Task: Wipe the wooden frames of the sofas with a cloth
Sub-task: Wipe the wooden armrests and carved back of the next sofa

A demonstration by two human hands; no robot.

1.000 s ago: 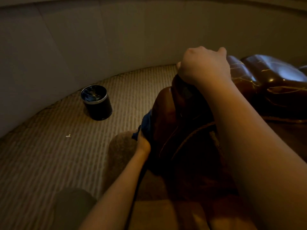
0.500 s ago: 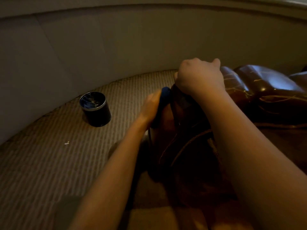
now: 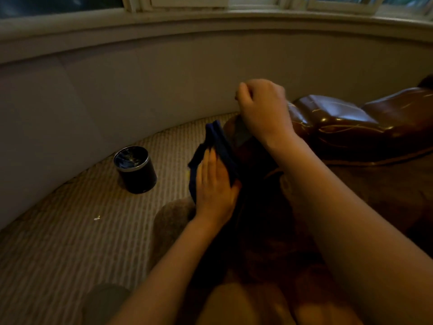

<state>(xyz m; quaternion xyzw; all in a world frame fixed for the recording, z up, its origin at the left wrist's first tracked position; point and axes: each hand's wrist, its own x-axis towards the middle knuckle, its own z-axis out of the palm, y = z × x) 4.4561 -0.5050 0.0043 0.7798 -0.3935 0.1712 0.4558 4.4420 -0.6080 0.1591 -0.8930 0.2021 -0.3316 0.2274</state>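
Observation:
The sofa's dark wooden arm frame (image 3: 240, 137) runs up the middle of the view, with brown leather cushions (image 3: 339, 120) to its right. A dark blue cloth (image 3: 218, 146) lies against the left side of that arm. My left hand (image 3: 213, 184) presses it there with flat, straight fingers. Just above the top end of the arm my right hand (image 3: 262, 109) hovers, blurred, with its fingers curled, and I see nothing in it. My right forearm hides much of the arm's upper face.
A small black round bin (image 3: 136, 170) stands on the striped carpet (image 3: 70, 231) to the left, close to the curved wall (image 3: 140, 90). A grey slipper (image 3: 171, 219) sits just below my left hand. A window sill (image 3: 210, 15) runs along the top.
My left hand has moved the cloth up the arm's side and back down a little. My right hand has let go of the arm's top and lifted. The view has tilted upward.

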